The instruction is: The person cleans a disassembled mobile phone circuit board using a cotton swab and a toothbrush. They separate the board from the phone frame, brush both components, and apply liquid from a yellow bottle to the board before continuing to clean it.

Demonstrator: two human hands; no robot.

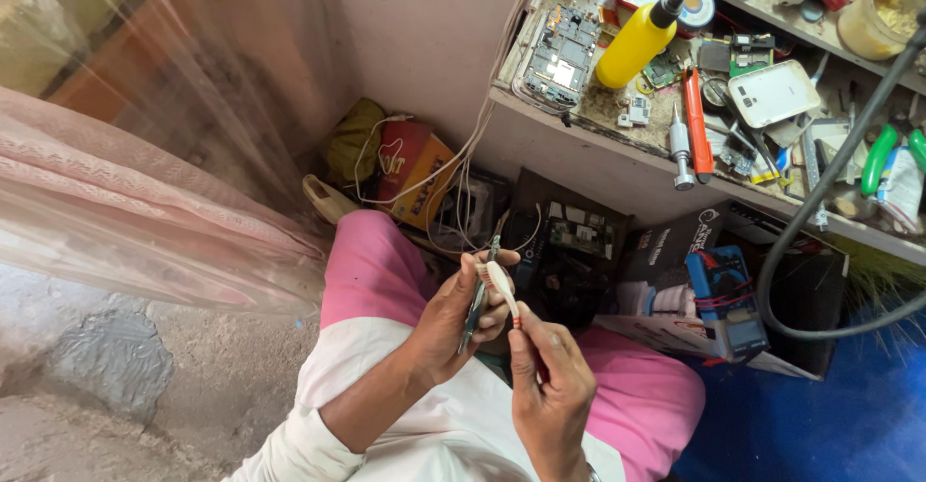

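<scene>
You are sitting with your knees in pink trousers (371,270) and you are holding both hands above your lap. Your left hand (453,323) is closing around a small dark circuit board (479,294), which is standing on its edge between the thumb and the curled fingers, so this hand is gripping it firmly. Your right hand (550,385), just beside the circuit board and lower, is pinching the red end of a white toothbrush (502,289) with the thumb and the first fingers; the other fingers are folding in. The toothbrush is leaning over the circuit board, and its head is touching the upper part of the board, near your left thumb. Above the circuit board, well apart, a cluttered workbench shelf (579,139) is carrying a yellow bottle (637,43) with a black nozzle, an opened phone frame (559,53), a white phone (772,91) lying face down, and an orange-handled tool (696,120). Under the shelf, behind the circuit board, a red and yellow box (410,168) and white wires (463,168) are lying. To the right of the circuit board a blue meter (723,299) is resting on a carton, and a thick black hose (830,202) is curving around it.
</scene>
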